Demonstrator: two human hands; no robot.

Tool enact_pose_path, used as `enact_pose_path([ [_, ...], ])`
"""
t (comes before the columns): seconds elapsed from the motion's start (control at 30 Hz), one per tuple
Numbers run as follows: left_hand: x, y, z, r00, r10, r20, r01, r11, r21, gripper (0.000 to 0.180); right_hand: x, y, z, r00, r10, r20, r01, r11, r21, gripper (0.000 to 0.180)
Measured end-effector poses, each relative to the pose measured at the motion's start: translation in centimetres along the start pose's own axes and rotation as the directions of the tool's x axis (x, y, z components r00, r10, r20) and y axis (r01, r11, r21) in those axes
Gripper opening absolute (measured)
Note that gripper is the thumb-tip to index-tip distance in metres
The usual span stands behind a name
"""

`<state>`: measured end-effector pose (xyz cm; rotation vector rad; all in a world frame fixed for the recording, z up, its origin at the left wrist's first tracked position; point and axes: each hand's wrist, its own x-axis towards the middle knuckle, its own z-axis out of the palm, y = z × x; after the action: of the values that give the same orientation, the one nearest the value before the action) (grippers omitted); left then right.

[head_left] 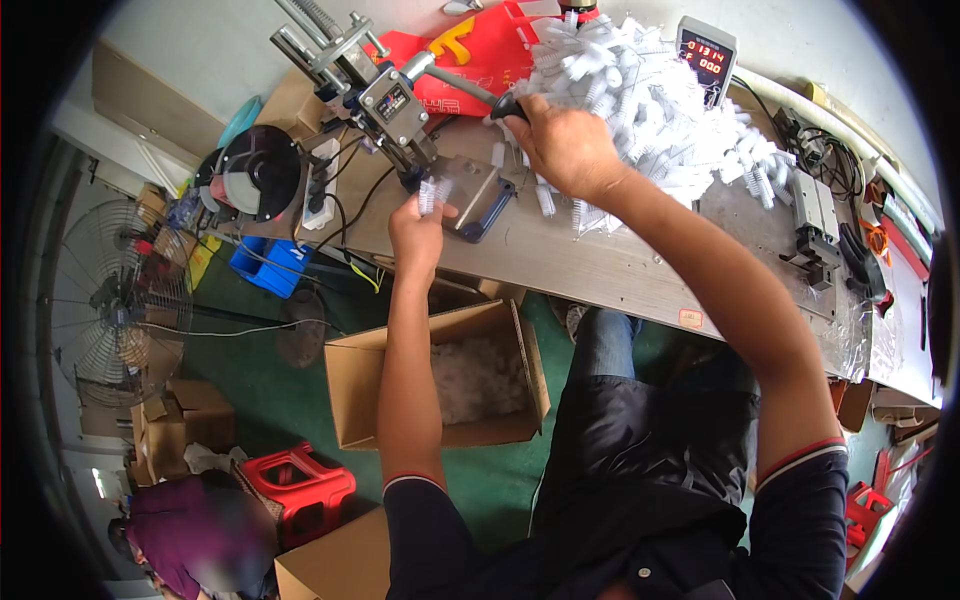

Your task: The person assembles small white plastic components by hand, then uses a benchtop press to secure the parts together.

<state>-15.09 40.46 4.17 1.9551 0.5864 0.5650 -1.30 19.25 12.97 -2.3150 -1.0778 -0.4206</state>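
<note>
A small ribbed white piece (434, 194) sits in the left grip (416, 238), at the foot of the metal hand press (392, 103). Thumb and fingers look closed around its lower end, leaving the top poking out; whether it touches the press cannot be told from here. The right grip (570, 145) is wrapped over the black knob (508, 106) at the end of the press lever (462, 84), with no visible gap.

The main danger, I judge, is to the left fingertips: they are right beside the pressing end, so a pull on the lever with them this near could pinch them. If the piece leans or is held off-centre, it could be bent or crushed.

Just to the right, a big loose heap of similar pieces (650, 110) covers much of the desk (600, 262). The right forearm crosses near its front, so a wide elbow swing could knock pieces toward the edge. Black cables (368, 205) run close to the left of the press base (470, 192); a snagged wrist could tug them.

Behind the heap stands a counter with a lit red display (706, 62). Below the desk, an open cardboard box (358, 400) holds a whitish mass, too blurred to make out; pieces dropped from the left side might land there or miss onto the green floor (490, 500).
</note>
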Motion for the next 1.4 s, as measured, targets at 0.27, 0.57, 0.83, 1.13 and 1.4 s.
enact_pose_path([
  [0.27, 0.3, 0.3, -0.2, 0.998, -0.066, 0.017, 0.067, 0.996, -0.057, 0.03, -0.2, 0.0, 0.3, 0.998, 0.032, 0.063, -0.035, 0.998, 0.052, 0.041],
  [0.57, 0.5, 3.0, -1.1, 0.985, -0.16, 0.067, 0.162, 0.986, -0.041, 0.022, 0.0, -0.1, 0.1, 0.996, 0.056, 0.068, -0.058, 0.998, 0.024, 0.042],
  [0.83, 0.6, 2.3, -1.1, 0.987, -0.118, 0.108, 0.132, 0.983, -0.13, 0.027, -0.8, 1.5, 4.0, 0.983, 0.0, -0.183, 0.007, 0.999, 0.036, 0.037],
  [1.13, 0.8, 2.6, -1.5, 0.966, -0.211, 0.15, 0.237, 0.953, -0.188, 0.033, -0.2, 0.8, 3.3, 0.998, 0.025, -0.057, -0.021, 0.998, 0.066, 0.041],
  [1.4, 1.8, 3.4, -2.3, 0.958, -0.223, 0.182, 0.245, 0.963, -0.111, 0.028, 0.2, 1.0, 2.7, 0.998, 0.011, -0.058, -0.01, 1.0, 0.023, 0.041],
])
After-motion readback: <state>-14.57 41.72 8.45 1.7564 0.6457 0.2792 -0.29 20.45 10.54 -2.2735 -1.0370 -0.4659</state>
